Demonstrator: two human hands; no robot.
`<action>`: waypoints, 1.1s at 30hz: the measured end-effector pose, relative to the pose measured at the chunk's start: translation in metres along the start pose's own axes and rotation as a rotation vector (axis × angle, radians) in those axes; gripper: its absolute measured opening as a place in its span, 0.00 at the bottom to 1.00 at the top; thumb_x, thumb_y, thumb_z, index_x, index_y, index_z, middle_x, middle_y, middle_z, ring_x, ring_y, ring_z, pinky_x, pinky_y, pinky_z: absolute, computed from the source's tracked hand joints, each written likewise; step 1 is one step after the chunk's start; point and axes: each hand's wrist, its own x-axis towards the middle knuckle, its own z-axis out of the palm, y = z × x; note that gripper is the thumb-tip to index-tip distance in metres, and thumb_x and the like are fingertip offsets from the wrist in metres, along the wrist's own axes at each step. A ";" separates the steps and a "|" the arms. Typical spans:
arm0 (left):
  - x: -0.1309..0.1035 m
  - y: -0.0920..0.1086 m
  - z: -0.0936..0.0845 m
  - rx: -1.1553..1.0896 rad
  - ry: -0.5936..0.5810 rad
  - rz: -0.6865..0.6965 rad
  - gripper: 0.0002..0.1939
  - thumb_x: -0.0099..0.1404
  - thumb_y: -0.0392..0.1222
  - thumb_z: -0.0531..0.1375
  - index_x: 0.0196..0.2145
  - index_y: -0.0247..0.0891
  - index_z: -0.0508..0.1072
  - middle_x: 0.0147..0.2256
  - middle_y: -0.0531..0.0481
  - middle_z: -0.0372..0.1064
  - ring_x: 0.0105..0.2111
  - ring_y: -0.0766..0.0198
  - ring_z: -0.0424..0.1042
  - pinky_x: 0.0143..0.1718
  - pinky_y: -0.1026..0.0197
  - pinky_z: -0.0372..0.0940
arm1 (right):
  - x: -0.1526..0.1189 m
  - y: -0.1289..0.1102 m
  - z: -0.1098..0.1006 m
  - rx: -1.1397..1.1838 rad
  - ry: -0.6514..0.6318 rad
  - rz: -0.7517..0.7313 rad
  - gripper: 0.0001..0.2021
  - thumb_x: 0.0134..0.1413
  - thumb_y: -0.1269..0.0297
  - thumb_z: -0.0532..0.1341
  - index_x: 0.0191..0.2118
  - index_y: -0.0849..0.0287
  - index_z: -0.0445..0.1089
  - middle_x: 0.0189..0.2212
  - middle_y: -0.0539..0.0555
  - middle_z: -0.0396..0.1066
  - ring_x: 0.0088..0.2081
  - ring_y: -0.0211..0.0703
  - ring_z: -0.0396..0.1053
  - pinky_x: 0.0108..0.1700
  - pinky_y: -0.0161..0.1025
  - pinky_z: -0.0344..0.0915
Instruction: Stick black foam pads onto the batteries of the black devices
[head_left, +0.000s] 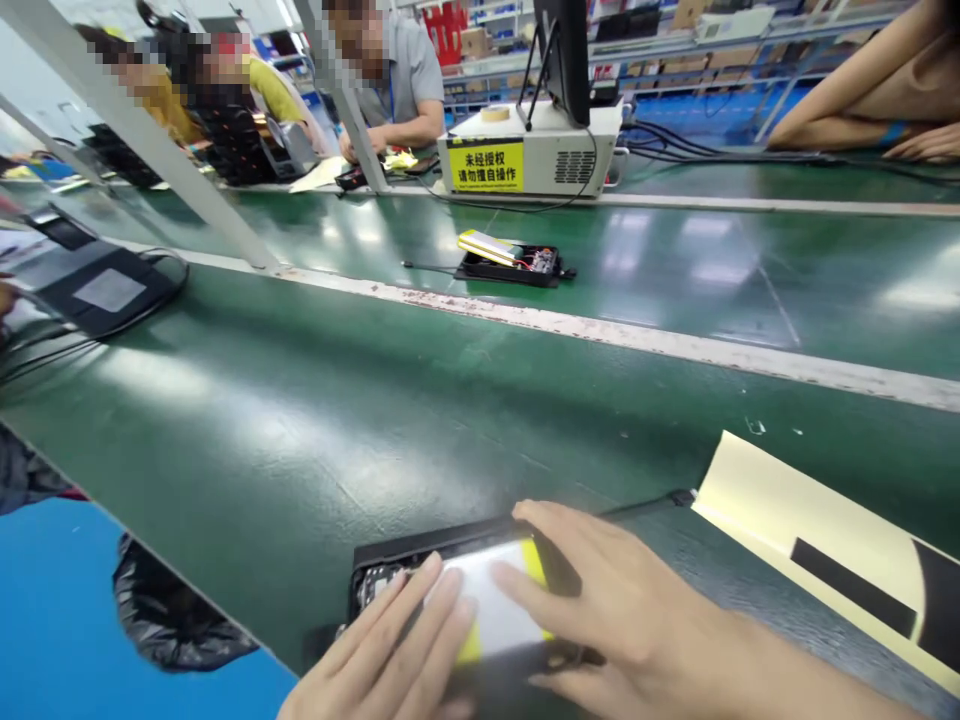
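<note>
A black tray [420, 560] carrying a silver cell [495, 605] with yellow ends is seen at the near edge of the green surface [375, 420], partly covered by both hands. The left hand [390, 650] is laid flat on the tray's near-left part, its fingers [431, 600] stretched out and pressed on the cell, nothing being gripped. The right hand [607, 600] is spread over the tray's right side, fingers extended and resting on the cell's yellow end; nothing is clasped there either. A thin black cable [652, 503] is led from the tray toward the right. Just right of the tray, a cream sheet [795, 520] with black strips is laid on the surface. Well beyond the tray, past a white stripe [600, 335], a second tray [514, 265] with a yellow-edged cell is set. Farther behind it, a white box [540, 150] with a yellow label is placed, with other people seated around.
</note>
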 end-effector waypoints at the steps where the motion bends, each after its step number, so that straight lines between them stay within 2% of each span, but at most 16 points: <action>1: 0.002 -0.002 -0.004 -0.012 -0.022 -0.001 0.17 0.73 0.35 0.53 0.57 0.32 0.69 0.59 0.48 0.67 0.59 0.56 0.65 0.65 0.54 0.55 | -0.001 -0.003 0.005 -0.067 0.036 -0.022 0.32 0.55 0.57 0.68 0.60 0.62 0.56 0.56 0.78 0.55 0.54 0.72 0.62 0.45 0.65 0.71; 3: 0.004 -0.006 -0.013 -0.044 -0.065 0.005 0.20 0.72 0.31 0.50 0.59 0.33 0.66 0.60 0.49 0.64 0.61 0.57 0.62 0.61 0.56 0.62 | -0.006 -0.012 0.017 -0.208 0.148 -0.035 0.25 0.60 0.52 0.62 0.57 0.62 0.60 0.50 0.77 0.63 0.46 0.72 0.69 0.36 0.63 0.75; 4: 0.003 -0.009 -0.017 -0.059 -0.094 0.008 0.20 0.73 0.32 0.49 0.60 0.35 0.65 0.61 0.51 0.63 0.62 0.58 0.61 0.59 0.56 0.65 | -0.008 -0.017 0.023 -0.265 0.230 -0.009 0.21 0.62 0.52 0.58 0.54 0.62 0.62 0.45 0.74 0.67 0.41 0.70 0.72 0.32 0.62 0.76; 6: -0.004 -0.012 -0.024 -0.089 -0.116 -0.034 0.20 0.75 0.41 0.47 0.62 0.38 0.63 0.62 0.52 0.62 0.63 0.60 0.59 0.57 0.59 0.67 | -0.011 -0.025 0.033 -0.314 0.358 0.116 0.15 0.64 0.59 0.56 0.52 0.59 0.64 0.36 0.67 0.71 0.36 0.66 0.73 0.31 0.60 0.77; 7: -0.009 -0.012 -0.025 -0.102 -0.093 -0.102 0.21 0.76 0.44 0.48 0.62 0.38 0.63 0.61 0.51 0.63 0.63 0.61 0.59 0.56 0.60 0.68 | -0.010 -0.029 0.035 -0.312 0.366 0.142 0.14 0.64 0.62 0.56 0.53 0.58 0.64 0.36 0.65 0.72 0.37 0.66 0.73 0.35 0.61 0.77; 9: -0.019 -0.007 -0.022 -0.109 0.039 -0.305 0.19 0.74 0.45 0.52 0.59 0.38 0.66 0.59 0.49 0.66 0.61 0.59 0.62 0.53 0.61 0.70 | -0.002 -0.032 0.032 -0.267 0.284 0.102 0.16 0.64 0.62 0.58 0.56 0.59 0.63 0.42 0.65 0.71 0.46 0.68 0.71 0.43 0.64 0.75; 11: -0.026 0.002 -0.013 -0.095 0.205 -0.504 0.15 0.71 0.38 0.57 0.55 0.38 0.71 0.56 0.49 0.69 0.58 0.56 0.64 0.53 0.57 0.69 | 0.014 -0.033 0.024 -0.161 0.158 0.039 0.22 0.64 0.60 0.60 0.60 0.61 0.60 0.53 0.67 0.66 0.53 0.68 0.65 0.49 0.64 0.72; 14: -0.026 0.018 0.004 -0.081 0.324 -0.644 0.12 0.71 0.37 0.57 0.51 0.38 0.74 0.55 0.45 0.69 0.57 0.51 0.64 0.51 0.51 0.67 | 0.040 -0.031 0.019 0.028 0.080 0.152 0.26 0.63 0.65 0.62 0.63 0.59 0.56 0.60 0.63 0.58 0.58 0.60 0.59 0.55 0.57 0.69; 17: -0.019 0.026 0.013 -0.091 0.352 -0.659 0.13 0.71 0.36 0.55 0.52 0.36 0.73 0.53 0.44 0.70 0.56 0.50 0.64 0.49 0.52 0.67 | 0.052 -0.027 0.025 0.123 0.076 0.260 0.26 0.60 0.71 0.65 0.61 0.53 0.59 0.59 0.59 0.58 0.58 0.55 0.59 0.56 0.52 0.68; 21: -0.014 0.023 0.008 -0.107 0.342 -0.609 0.15 0.70 0.30 0.55 0.51 0.33 0.73 0.53 0.43 0.70 0.57 0.51 0.63 0.49 0.54 0.68 | 0.048 -0.022 0.032 0.153 0.132 0.221 0.27 0.58 0.74 0.65 0.61 0.51 0.62 0.58 0.58 0.58 0.57 0.54 0.60 0.55 0.50 0.68; 25: -0.009 0.006 -0.006 -0.113 0.199 -0.445 0.14 0.68 0.29 0.55 0.50 0.31 0.74 0.53 0.42 0.69 0.59 0.52 0.61 0.54 0.56 0.70 | 0.050 -0.021 0.032 0.152 0.145 0.186 0.24 0.59 0.72 0.63 0.59 0.48 0.64 0.56 0.57 0.59 0.55 0.55 0.62 0.52 0.53 0.69; 28: -0.005 -0.009 -0.016 -0.128 0.105 -0.342 0.15 0.68 0.29 0.56 0.50 0.31 0.74 0.53 0.43 0.71 0.60 0.54 0.61 0.59 0.57 0.67 | 0.054 -0.021 0.030 0.130 0.161 0.175 0.19 0.61 0.68 0.60 0.57 0.50 0.67 0.54 0.59 0.61 0.52 0.57 0.64 0.49 0.57 0.70; 30: -0.009 -0.011 -0.017 -0.182 0.103 -0.382 0.16 0.68 0.32 0.56 0.53 0.36 0.73 0.55 0.45 0.69 0.60 0.54 0.61 0.59 0.57 0.67 | 0.054 -0.019 0.028 0.112 0.144 0.181 0.17 0.64 0.65 0.58 0.57 0.48 0.68 0.55 0.60 0.61 0.53 0.59 0.65 0.49 0.60 0.70; 31: -0.013 -0.007 -0.015 -0.238 0.124 -0.452 0.17 0.69 0.34 0.57 0.54 0.39 0.72 0.57 0.46 0.67 0.60 0.54 0.62 0.57 0.57 0.68 | 0.051 -0.018 0.027 0.114 0.127 0.200 0.17 0.65 0.63 0.57 0.58 0.46 0.67 0.57 0.59 0.60 0.55 0.61 0.63 0.50 0.62 0.70; 33: -0.028 0.008 -0.006 -0.425 0.215 -0.712 0.19 0.70 0.42 0.56 0.58 0.48 0.69 0.59 0.48 0.66 0.57 0.53 0.67 0.53 0.56 0.72 | 0.040 -0.014 0.026 0.157 0.115 0.280 0.16 0.68 0.58 0.56 0.59 0.42 0.66 0.62 0.57 0.54 0.59 0.61 0.59 0.54 0.63 0.67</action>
